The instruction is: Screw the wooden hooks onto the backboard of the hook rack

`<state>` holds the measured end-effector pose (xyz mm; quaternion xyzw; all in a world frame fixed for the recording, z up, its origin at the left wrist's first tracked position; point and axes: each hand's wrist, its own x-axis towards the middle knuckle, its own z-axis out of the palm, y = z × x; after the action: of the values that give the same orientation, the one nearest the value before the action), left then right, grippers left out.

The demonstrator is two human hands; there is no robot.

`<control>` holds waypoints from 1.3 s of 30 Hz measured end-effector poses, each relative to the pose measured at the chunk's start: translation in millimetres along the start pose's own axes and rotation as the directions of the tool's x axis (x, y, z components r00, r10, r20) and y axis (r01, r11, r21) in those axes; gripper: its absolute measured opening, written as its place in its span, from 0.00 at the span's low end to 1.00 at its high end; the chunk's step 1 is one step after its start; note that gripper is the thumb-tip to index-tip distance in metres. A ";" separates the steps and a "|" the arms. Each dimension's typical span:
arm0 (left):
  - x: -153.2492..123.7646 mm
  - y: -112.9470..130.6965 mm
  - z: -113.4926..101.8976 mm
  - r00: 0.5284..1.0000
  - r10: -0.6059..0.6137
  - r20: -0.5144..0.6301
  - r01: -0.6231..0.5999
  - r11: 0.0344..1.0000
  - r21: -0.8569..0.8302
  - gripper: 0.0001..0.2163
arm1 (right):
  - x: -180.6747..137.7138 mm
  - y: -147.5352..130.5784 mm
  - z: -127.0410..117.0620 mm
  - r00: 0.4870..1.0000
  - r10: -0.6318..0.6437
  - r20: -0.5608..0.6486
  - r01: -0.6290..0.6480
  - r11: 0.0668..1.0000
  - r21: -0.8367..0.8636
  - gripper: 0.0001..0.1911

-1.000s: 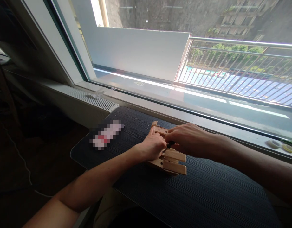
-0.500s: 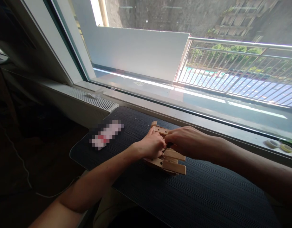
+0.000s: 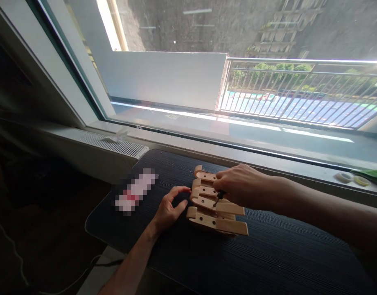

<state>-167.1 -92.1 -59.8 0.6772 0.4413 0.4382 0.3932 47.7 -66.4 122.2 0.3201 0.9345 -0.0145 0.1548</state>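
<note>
A pale wooden rack-like piece (image 3: pixel 229 226) lies on the dark table, with several parallel slats, curled left ends and dark screws or holes. My right hand (image 3: pixel 237 182) is closed around a small screwdriver (image 3: pixel 218 198) with a dark handle. Its shaft slants down to one of the slats, the tip meeting the wood near a screw hole. To the left of the piece, my left hand (image 3: pixel 170 209) is open, with thumb and fingers apart. Its index fingertip reaches the curled ends; whether it touches them I cannot tell.
The dark wood-grain table (image 3: pixel 268 258) stands against the window sill. A blurred pinkish-white item (image 3: pixel 137 192) lies on its left part. On the sill at the right are rolls of tape (image 3: pixel 344 177). A clear plastic scrap (image 3: pixel 117 136) rests on the vent grille (image 3: pixel 127 148).
My left hand has come off the slats and moved left, opening and uncovering the curled ends. My right hand stays at the piece with the screwdriver. The view has shifted slightly.
</note>
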 end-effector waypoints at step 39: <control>-7.3 -17.5 13.8 0.992 -0.126 0.011 0.125 0.991 0.044 0.19 | 3.2 -4.3 -1.3 0.994 0.043 0.095 -0.041 0.999 -0.029 0.10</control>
<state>-160.2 -95.7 -81.9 0.6595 0.4895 0.3983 0.4084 42.4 -67.7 122.1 0.3366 0.9192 -0.0140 0.2041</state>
